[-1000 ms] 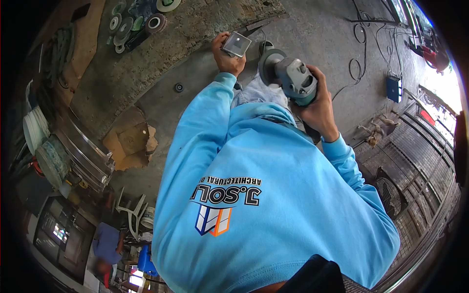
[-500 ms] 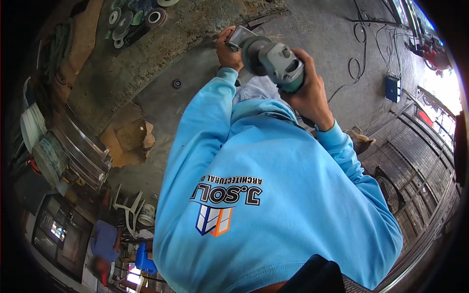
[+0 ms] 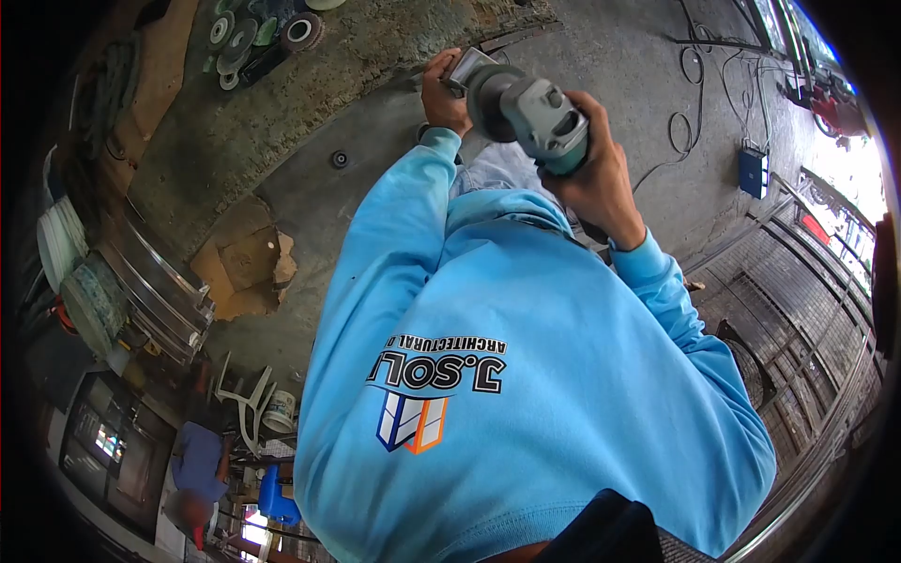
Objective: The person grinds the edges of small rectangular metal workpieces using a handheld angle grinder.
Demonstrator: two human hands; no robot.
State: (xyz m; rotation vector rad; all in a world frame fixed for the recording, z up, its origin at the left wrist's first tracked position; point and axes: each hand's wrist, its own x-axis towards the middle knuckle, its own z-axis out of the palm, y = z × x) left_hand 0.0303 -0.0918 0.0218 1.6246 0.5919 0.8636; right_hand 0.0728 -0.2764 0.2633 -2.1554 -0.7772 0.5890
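Observation:
My left hand (image 3: 444,94) is wrapped round a short shiny metal piece (image 3: 466,68) at the top middle. My right hand (image 3: 599,178) grips an angle grinder (image 3: 542,117), its fingers closed round the green body. The grinder's round disc (image 3: 490,101) lies beside the metal piece; whether they touch cannot be made out. Part of the grinder's body is hidden behind my right hand.
Several grinding discs (image 3: 302,33) lie on the rough slab (image 3: 310,84) at upper left. A torn cardboard box (image 3: 249,263) and a small round part (image 3: 340,159) are on the floor. A cable (image 3: 690,141), blue box (image 3: 754,173) and another person (image 3: 199,460) are farther off.
The grinder and my right hand have shifted slightly right. The metal piece has tilted a little. Sparks seen earlier by the disc no longer show. An object beside my right sleeve has mostly gone from view.

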